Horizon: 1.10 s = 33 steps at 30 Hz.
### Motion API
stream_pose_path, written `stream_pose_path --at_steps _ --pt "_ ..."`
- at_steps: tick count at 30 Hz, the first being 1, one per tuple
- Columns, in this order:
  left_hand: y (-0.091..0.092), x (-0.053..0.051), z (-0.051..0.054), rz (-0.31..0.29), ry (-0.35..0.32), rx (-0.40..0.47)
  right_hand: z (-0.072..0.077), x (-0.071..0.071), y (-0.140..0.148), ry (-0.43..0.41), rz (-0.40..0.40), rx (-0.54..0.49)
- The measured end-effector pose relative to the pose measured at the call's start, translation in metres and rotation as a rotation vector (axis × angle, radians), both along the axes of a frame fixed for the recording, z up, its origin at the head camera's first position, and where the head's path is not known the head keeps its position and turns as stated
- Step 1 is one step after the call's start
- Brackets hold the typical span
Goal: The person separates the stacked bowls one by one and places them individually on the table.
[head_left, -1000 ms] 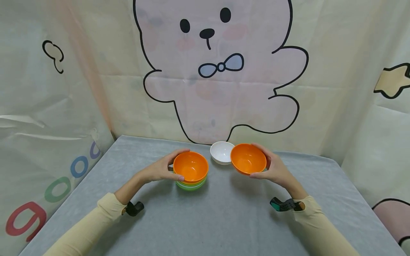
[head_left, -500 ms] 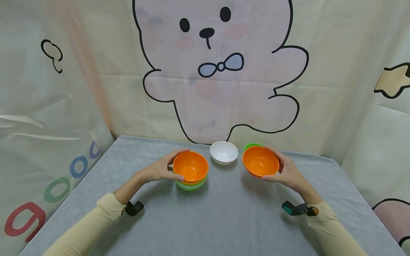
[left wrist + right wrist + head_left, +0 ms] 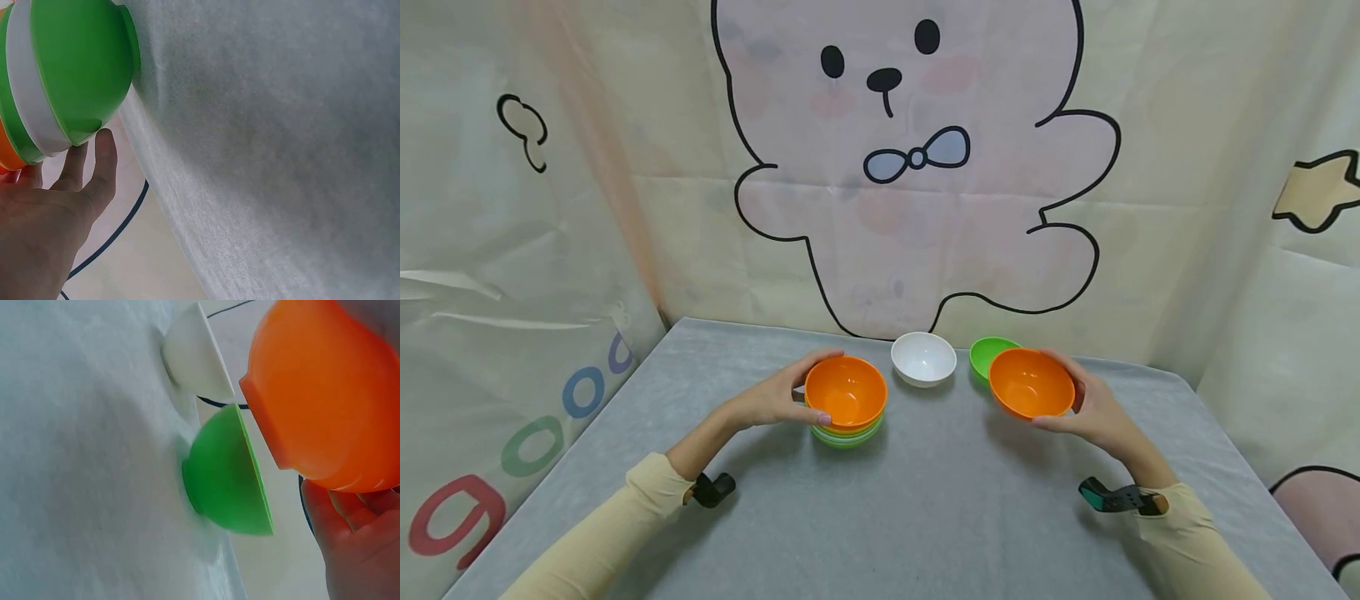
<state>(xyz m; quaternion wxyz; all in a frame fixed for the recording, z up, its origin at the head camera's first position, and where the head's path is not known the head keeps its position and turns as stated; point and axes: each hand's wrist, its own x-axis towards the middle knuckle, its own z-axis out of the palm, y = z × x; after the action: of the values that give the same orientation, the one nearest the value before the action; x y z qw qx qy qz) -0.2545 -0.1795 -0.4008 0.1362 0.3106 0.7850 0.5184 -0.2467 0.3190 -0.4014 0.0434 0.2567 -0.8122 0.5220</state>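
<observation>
My left hand (image 3: 775, 398) grips a stack of nested bowls from its left side, thumb near the front of the rim. An orange bowl (image 3: 846, 392) tops the stack; below it the left wrist view shows a green bowl, a white bowl (image 3: 31, 81) and a lowest green bowl (image 3: 84, 65) at the cloth. Between thumb and fingers of my right hand (image 3: 1097, 408), a second orange bowl (image 3: 1032, 385) is held by its right side. It hangs above the cloth, tilted slightly, and partly covers a separate green bowl (image 3: 982, 358) behind it in the head view.
A white bowl (image 3: 923, 360) stands upright near the table's back edge, left of the separate green bowl. Grey cloth covers the table (image 3: 895, 508). A printed curtain (image 3: 880, 250) with a cartoon bear hangs behind it.
My right hand has carried its orange bowl to the right and slightly nearer, uncovering the white bowl and much of the green bowl behind. My left hand and the stack keep their place.
</observation>
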Motion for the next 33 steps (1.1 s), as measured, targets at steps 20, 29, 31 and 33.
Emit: stream_pose_path --at_steps 20,29,31,33 --pt "0.0 -0.003 -0.001 -0.006 -0.005 0.004 -0.009 0.003 0.052 0.033 -0.234 0.14" --pt "-0.001 -0.002 -0.001 -0.014 -0.007 0.013 -0.02 -0.001 0.075 -0.004 -0.307 0.201" --pt "-0.001 -0.002 -0.002 -0.014 -0.007 0.013 -0.023 -0.003 0.08 -0.014 -0.327 0.213" --pt "-0.001 -0.002 -0.002 -0.013 -0.007 0.01 -0.026 -0.005 0.084 -0.026 -0.346 0.221"
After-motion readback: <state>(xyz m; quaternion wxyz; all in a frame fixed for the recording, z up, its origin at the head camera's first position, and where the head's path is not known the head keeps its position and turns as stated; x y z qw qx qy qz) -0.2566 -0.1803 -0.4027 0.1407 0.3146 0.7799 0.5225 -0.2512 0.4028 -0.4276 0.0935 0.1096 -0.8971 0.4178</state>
